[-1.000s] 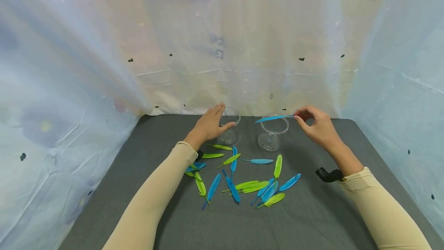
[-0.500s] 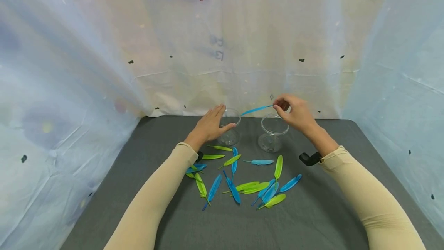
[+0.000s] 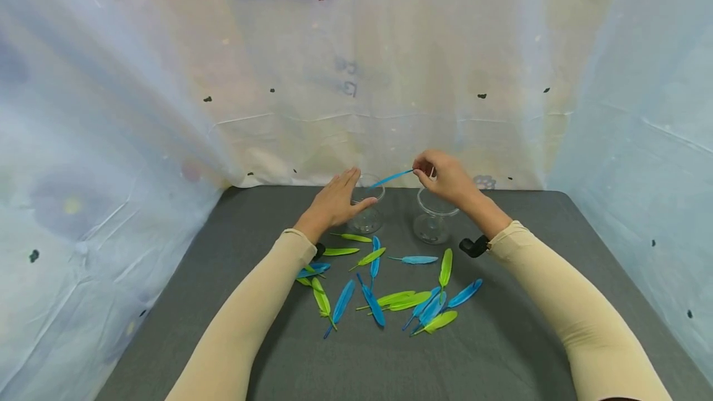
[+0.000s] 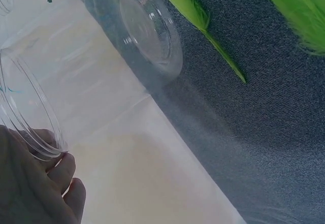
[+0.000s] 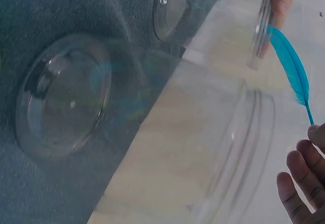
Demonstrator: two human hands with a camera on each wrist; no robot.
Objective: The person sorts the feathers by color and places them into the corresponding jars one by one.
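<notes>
My right hand (image 3: 445,178) pinches a blue feather (image 3: 392,178) by its quill, thumb against fingertips. The vane slants down to the left, its tip at the mouth of the left clear jar (image 3: 366,223). In the right wrist view the feather (image 5: 292,66) reaches that jar's rim. Straight fingers and an outstretched thumb of my left hand (image 3: 332,200) rest against the left jar's rim, as the left wrist view also shows with the fingers (image 4: 63,173) touching it. A second clear jar (image 3: 431,229) stands upright to the right, below my right forearm.
Several green feathers (image 3: 411,302) and blue feathers (image 3: 343,300) lie scattered over the dark grey table (image 3: 412,364) in front of the jars, some overlapping. A patterned curtain (image 3: 401,67) hangs behind the table and along both sides.
My right hand has carried the blue feather leftward, from above the right jar to the mouth of the left jar. My left hand has stayed at the left jar's rim.
</notes>
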